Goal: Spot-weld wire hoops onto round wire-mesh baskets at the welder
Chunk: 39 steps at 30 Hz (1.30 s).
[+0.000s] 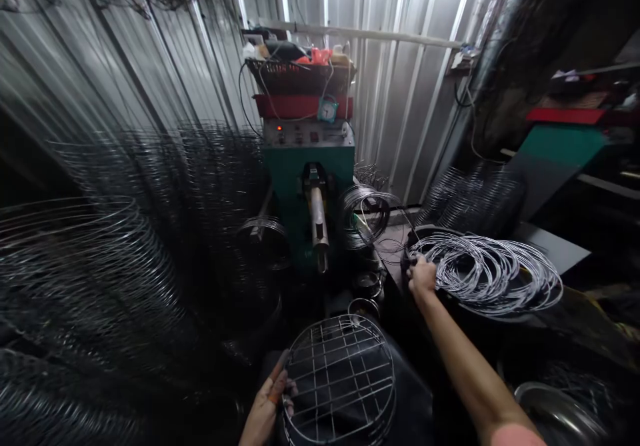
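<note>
My left hand [267,403] grips the left rim of a round wire grid [340,379] that rests on my lap at the bottom centre. My right hand [423,276] reaches forward with its fingers closed on the near edge of a pile of loose wire rings [493,273] lying on a dark table to the right. The fingertips are partly hidden among the rings.
A green welding machine [307,166] with a metal arm [319,223] stands straight ahead, a crate of clutter [300,73] on top. Big stacks of wire rings [90,266] fill the left side. More rings [367,209] hang by the machine. A metal bowl [560,416] sits at bottom right.
</note>
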### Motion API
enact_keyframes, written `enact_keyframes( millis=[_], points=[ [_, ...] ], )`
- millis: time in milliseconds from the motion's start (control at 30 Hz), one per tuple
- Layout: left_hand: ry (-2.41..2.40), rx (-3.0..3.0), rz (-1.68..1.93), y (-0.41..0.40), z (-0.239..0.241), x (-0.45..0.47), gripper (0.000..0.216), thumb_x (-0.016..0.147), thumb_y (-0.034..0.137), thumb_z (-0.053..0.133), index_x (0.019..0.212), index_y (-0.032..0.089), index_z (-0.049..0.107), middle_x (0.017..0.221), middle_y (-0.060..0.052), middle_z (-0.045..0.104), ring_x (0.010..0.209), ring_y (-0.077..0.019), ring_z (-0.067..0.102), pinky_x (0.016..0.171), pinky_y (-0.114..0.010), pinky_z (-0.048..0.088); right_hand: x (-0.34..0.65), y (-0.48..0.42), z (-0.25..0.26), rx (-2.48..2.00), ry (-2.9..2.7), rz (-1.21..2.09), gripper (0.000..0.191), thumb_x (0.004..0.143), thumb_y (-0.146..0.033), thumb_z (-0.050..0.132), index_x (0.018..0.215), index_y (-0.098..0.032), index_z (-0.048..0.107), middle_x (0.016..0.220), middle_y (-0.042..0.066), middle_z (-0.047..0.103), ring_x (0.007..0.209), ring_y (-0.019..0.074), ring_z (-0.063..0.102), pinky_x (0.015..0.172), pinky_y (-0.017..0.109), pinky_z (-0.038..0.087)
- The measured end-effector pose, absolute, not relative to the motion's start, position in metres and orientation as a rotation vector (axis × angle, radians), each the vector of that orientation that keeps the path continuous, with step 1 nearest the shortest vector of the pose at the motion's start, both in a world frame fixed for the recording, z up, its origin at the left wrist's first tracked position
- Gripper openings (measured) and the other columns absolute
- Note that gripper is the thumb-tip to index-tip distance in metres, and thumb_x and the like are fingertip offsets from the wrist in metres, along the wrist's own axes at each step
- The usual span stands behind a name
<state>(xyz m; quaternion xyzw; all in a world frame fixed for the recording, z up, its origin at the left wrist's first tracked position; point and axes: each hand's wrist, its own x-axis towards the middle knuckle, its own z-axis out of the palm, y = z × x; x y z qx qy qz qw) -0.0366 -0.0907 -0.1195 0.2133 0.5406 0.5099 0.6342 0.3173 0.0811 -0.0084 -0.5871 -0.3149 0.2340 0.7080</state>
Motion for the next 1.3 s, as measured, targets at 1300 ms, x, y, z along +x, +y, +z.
enact_keyframes(
  millis=[1300],
  points=[
    [1.203,0.457,1.226,-0.088,-0.101,-0.038,0.057,0.060,0.043,0.079,0.106,0.013,0.067,0.068,0.000,0.064,0.063,-0.0112,0.056,0.063,-0.022,0.043,0.281,-0.005,-0.094,-1.482,-1.517,1.378,0.041,0.073,-0.051,0.060,0.095,-0.018,0.071,0.096,0.007,0.070,0.098,0.0268,0.062,0.093,0.041,0.045]
  ],
)
